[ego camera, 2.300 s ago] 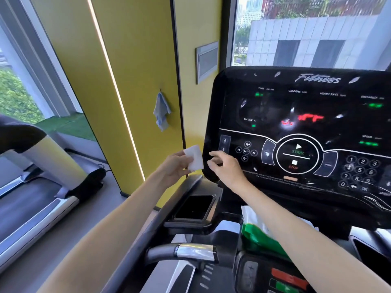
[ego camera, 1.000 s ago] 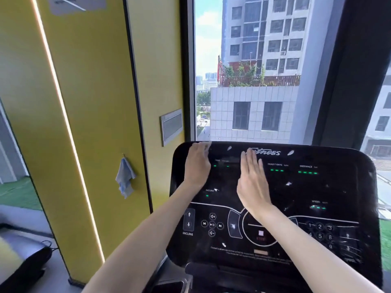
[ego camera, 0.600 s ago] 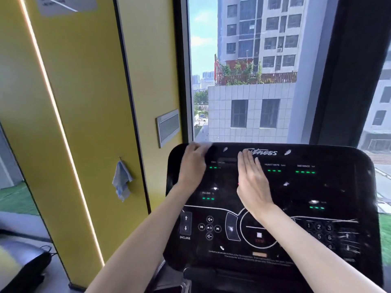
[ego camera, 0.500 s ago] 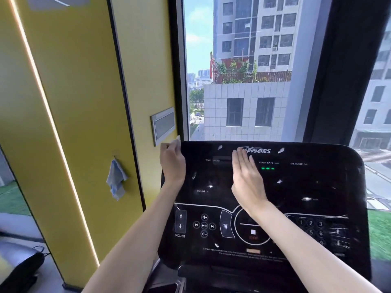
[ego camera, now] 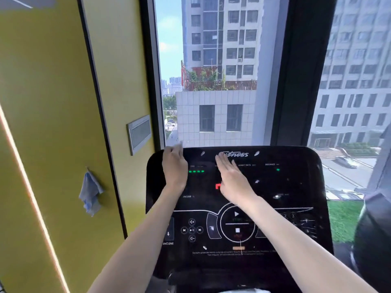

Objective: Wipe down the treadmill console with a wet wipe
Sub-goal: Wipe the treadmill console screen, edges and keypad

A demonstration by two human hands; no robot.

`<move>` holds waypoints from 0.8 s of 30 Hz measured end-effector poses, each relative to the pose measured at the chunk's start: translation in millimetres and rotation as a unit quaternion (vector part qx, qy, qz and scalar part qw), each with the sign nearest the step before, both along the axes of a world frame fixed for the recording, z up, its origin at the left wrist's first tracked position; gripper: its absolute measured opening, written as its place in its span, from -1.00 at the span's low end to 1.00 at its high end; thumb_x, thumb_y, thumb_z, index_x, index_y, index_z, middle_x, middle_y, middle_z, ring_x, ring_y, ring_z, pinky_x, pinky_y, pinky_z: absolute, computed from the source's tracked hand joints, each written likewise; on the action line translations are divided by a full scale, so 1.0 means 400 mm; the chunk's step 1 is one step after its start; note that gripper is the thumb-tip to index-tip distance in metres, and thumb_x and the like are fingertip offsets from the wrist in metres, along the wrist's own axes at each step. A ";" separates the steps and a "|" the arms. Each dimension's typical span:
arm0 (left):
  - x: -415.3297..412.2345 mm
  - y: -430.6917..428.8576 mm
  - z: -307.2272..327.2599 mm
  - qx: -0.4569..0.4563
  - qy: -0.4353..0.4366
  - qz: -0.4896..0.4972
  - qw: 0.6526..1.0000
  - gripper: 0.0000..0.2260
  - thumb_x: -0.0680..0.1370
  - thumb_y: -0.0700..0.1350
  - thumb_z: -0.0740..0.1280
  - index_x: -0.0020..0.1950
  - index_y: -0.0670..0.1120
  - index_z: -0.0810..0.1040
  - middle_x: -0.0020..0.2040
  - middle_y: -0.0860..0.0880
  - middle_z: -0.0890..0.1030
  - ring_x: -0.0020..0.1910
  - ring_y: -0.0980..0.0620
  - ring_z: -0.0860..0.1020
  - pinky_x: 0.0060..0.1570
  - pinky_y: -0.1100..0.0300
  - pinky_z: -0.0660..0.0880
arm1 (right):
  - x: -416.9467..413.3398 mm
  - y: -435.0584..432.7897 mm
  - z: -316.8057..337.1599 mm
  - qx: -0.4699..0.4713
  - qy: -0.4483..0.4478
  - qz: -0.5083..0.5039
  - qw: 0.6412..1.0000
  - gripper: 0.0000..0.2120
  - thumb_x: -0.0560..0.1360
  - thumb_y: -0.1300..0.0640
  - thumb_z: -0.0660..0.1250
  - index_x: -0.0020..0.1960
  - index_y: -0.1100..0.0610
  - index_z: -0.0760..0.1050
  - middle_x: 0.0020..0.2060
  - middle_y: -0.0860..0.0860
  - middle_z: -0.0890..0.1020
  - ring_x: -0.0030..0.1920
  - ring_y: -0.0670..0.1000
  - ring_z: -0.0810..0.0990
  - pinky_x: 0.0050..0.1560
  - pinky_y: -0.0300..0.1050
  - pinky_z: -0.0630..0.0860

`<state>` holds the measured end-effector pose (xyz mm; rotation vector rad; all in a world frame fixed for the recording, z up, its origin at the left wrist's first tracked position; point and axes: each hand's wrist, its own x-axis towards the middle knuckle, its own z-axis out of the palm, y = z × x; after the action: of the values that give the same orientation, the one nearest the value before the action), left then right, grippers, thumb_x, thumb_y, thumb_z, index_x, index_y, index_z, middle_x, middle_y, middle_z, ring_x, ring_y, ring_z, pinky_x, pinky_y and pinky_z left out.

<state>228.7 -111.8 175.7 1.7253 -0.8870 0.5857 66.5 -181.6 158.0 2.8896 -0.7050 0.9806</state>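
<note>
The black treadmill console (ego camera: 296,240) fills the lower middle of the head view, with lit green and red readouts and a round start/stop pad. My left hand (ego camera: 174,166) lies palm down on its top left corner. It presses the white wet wipe (ego camera: 180,144) against the panel, and only a thin pale edge of the wipe shows past my fingertips. My right hand (ego camera: 230,178) rests flat on the upper middle of the console, fingers together and stretched out, with nothing in it.
A yellow wall stands to the left with a blue cloth (ego camera: 91,193) hanging on a hook and a grey vent plate (ego camera: 139,134). A large window is right behind the console. A dark rounded machine part (ego camera: 376,240) sits at the right edge.
My left hand slid with the wipe from the top middle-left to the console's left corner, then back a little to the right. My right hand stayed flat. A red readout lit up.
</note>
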 end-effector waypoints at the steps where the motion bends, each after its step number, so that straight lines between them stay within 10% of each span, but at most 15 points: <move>1: -0.038 -0.019 -0.006 0.037 -0.052 -0.048 0.997 -0.81 0.58 -0.27 0.23 0.13 -0.24 0.57 -0.08 -0.15 0.52 -0.09 -0.10 0.52 -0.05 0.19 0.47 | -0.004 0.005 0.004 0.007 0.008 -0.002 1.000 -0.24 0.40 0.47 0.12 0.52 0.22 -0.11 0.52 0.09 -0.05 0.50 -0.04 -0.14 0.48 -0.15 -0.18; 5: -0.036 -0.034 -0.005 0.118 -0.170 -0.140 0.968 -0.71 0.57 -0.27 0.25 0.29 -0.13 0.52 0.00 -0.09 0.52 -0.01 -0.01 0.53 0.00 0.41 0.33 | -0.062 0.004 0.011 0.016 0.013 -0.021 1.000 -0.17 0.36 0.48 0.11 0.52 0.18 -0.17 0.52 0.06 -0.14 0.49 -0.04 -0.23 0.48 -0.09 -0.18; 10: -0.012 -0.012 0.001 -0.018 0.029 -0.028 0.999 -0.77 0.60 -0.26 0.19 0.20 -0.20 0.54 -0.03 -0.15 0.50 -0.06 -0.07 0.53 -0.09 0.27 0.40 | -0.140 -0.017 0.006 0.053 0.024 -0.077 0.995 -0.20 0.41 0.46 0.11 0.52 0.18 -0.22 0.51 0.08 -0.19 0.49 -0.01 -0.25 0.48 -0.08 -0.19; 15: -0.115 -0.080 -0.013 0.104 -0.132 -0.157 0.973 -0.64 0.54 -0.35 0.21 0.32 -0.13 0.48 0.07 -0.12 0.50 0.07 -0.05 0.50 0.01 0.27 0.41 | -0.126 -0.014 -0.003 0.015 0.052 -0.071 0.996 -0.20 0.43 0.41 0.14 0.51 0.20 -0.24 0.50 0.09 -0.24 0.49 0.00 -0.28 0.48 -0.08 -0.21; 21: -0.045 -0.037 -0.005 -0.062 0.063 0.015 0.996 -0.77 0.62 -0.19 0.18 0.18 -0.20 0.56 -0.03 -0.14 0.50 -0.06 -0.09 0.52 -0.04 0.21 0.45 | -0.161 -0.086 -0.019 -0.033 0.006 -0.073 0.997 -0.20 0.43 0.43 0.13 0.50 0.20 -0.26 0.49 0.10 -0.25 0.48 0.02 -0.29 0.50 -0.04 -0.16; 24: -0.130 -0.080 -0.014 0.007 -0.046 -0.058 0.997 -0.79 0.59 -0.27 0.23 0.18 -0.22 0.56 -0.02 -0.15 0.54 -0.03 -0.07 0.51 -0.02 0.32 0.35 | -0.175 -0.120 -0.031 -0.021 -0.026 -0.080 0.996 -0.21 0.43 0.47 0.12 0.49 0.24 -0.26 0.48 0.14 -0.25 0.48 0.03 -0.29 0.49 -0.05 -0.20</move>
<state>176.6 -144.0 170.2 1.6585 -1.0512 0.5874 -3.6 -229.5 145.6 2.7299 -0.8910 1.0395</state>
